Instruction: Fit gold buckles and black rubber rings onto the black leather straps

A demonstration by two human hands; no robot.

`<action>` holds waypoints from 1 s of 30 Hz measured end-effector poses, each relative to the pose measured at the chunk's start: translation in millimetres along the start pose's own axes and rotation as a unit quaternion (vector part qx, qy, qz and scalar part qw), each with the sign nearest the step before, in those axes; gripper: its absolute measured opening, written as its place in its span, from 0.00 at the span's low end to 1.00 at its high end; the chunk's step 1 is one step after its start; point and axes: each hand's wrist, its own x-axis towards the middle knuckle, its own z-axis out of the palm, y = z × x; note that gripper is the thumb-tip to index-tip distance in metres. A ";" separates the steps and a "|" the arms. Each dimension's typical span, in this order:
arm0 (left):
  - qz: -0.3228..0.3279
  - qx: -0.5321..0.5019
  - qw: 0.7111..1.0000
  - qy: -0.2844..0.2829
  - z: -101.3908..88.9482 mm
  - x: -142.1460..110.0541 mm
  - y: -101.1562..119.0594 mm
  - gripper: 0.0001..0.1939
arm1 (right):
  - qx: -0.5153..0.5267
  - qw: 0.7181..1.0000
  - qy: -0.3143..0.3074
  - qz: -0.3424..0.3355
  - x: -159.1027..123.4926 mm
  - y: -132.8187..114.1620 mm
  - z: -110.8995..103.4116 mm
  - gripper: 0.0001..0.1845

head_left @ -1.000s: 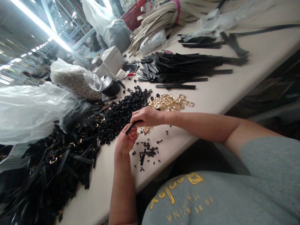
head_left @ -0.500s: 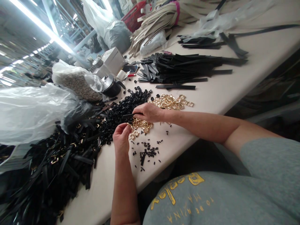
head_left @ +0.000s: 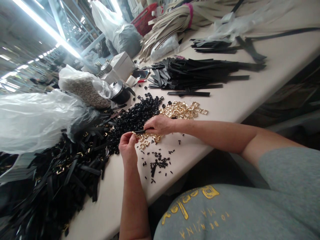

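Observation:
A short black strap (head_left: 141, 132) runs from the fingers of my right hand (head_left: 162, 125), which is closed on it. My left hand (head_left: 128, 144) pinches a small gold buckle (head_left: 134, 132) between thumb and fingertips, and the strap's end meets it there; whether it passes through the frame is too small to tell. Beneath and beside the hands lie loose gold buckles (head_left: 183, 109). Behind them spreads a heap of small black loops (head_left: 140, 111). Small black bits (head_left: 160, 161) are scattered on the table in front.
Black straps with buckles (head_left: 67, 166) pile up on the left beside a plastic bag (head_left: 37, 116). Plain black straps (head_left: 190, 71) are stacked further back on the table (head_left: 232, 103). A dark lidded mug (head_left: 121, 93), a white box (head_left: 122, 65) and beige straps (head_left: 165, 28) stand or lie behind.
My left hand left the strap, took a gold buckle from the pile and raised it. My right hand moved slightly back, then brought the strap's end to the buckle.

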 end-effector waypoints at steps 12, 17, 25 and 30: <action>-0.076 -0.071 0.994 -0.027 1.3 1.8 5.5 0.19 | 0.072 0.997 -0.038 -0.014 -0.5 0.2 -4.8 0.11; -0.122 -0.118 0.984 -0.054 1.9 2.2 11.2 0.21 | 0.109 0.993 -0.047 -0.001 -0.2 0.9 -4.8 0.11; -0.164 -0.175 0.970 -0.038 7.0 2.7 9.5 0.23 | 0.125 0.991 -0.039 0.037 1.2 0.1 -1.7 0.11; -0.146 -0.187 0.971 -0.031 9.4 3.6 3.9 0.19 | 0.142 0.989 -0.027 0.041 2.7 1.0 2.5 0.11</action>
